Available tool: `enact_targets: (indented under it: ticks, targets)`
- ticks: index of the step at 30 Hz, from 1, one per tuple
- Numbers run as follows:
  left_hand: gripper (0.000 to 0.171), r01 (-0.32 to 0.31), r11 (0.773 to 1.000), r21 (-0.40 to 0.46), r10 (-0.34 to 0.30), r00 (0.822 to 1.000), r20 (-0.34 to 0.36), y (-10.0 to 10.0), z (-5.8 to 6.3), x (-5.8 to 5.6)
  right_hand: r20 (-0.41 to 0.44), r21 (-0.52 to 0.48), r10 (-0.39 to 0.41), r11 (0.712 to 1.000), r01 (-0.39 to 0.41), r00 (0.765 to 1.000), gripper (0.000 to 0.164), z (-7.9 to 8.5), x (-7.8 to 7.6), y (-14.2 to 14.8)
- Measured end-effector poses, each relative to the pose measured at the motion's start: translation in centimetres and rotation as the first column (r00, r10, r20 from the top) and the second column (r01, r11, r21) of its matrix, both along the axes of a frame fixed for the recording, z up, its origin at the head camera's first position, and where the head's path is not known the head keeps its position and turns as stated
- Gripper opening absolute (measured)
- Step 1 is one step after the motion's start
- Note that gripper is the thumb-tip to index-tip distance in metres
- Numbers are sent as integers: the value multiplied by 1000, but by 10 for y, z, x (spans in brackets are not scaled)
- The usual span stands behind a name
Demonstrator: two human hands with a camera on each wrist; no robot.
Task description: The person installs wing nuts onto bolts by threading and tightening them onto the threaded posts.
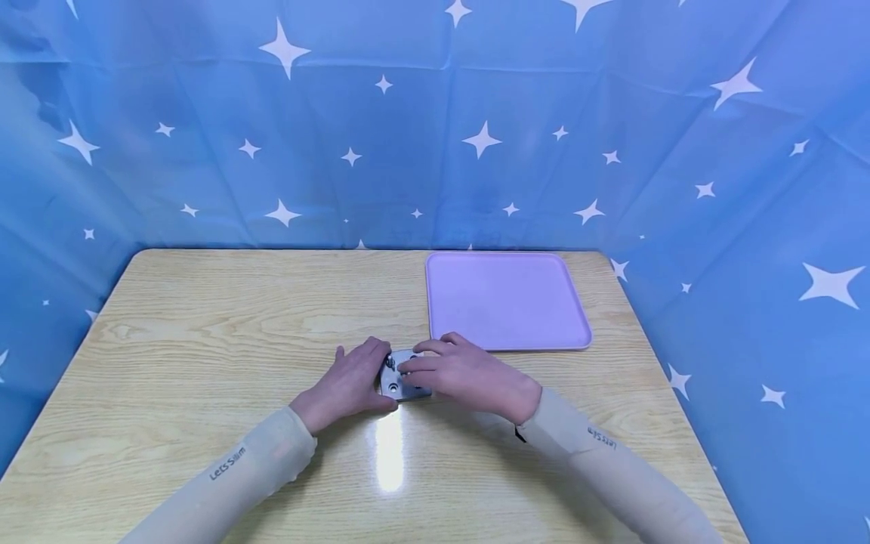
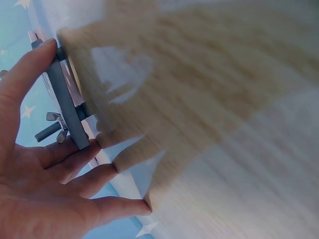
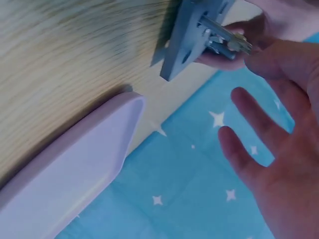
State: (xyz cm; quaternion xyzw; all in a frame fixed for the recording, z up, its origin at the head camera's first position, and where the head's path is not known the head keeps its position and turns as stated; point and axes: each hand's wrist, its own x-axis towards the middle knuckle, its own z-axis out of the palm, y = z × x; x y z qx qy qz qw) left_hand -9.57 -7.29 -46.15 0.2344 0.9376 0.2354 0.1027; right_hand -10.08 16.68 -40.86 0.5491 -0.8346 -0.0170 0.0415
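A small grey metal plate [image 1: 409, 392] with holes lies flat near the table's middle, raised on bolt heads that show beneath it in the left wrist view. My left hand [image 1: 348, 383] grips the plate's left side, thumb at the near edge and fingers at the far edge. One bolt stands up through the plate with a wing nut [image 2: 57, 127] threaded low on it. Over the plate's right part, my right hand [image 1: 464, 375] pinches a second wing nut [image 3: 240, 42] at the top of another upright bolt [image 3: 217, 27]. Its other fingers are spread away from the plate.
A shallow purple tray [image 1: 510, 302] lies at the table's back right, just beyond my right hand. The wooden table [image 1: 224, 340] meets a blue star-patterned curtain [image 1: 408, 151] at the back and sides.
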Motion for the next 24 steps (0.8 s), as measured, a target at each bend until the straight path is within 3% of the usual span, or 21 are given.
enact_targets:
  ticks: [4,9,15,24]
  targets:
    - [85,-3,1000,-9,4,1000,5,0,0,-1,-66,25,42,999,-41,997,33,-1,-2,-1]
    - [83,-12,1000,-10,12,1000,1,2,0,-1,-129,-5,14,1000,-14,992,20,-5,-3,-3]
    - [77,-22,1000,4,22,1000,-4,3,0,-1,-137,-61,-49,997,40,989,7,-12,-3,-6]
    - [79,-30,1000,-3,30,999,-12,2,-1,0,-116,-187,-220,963,196,969,21,-25,3,-14]
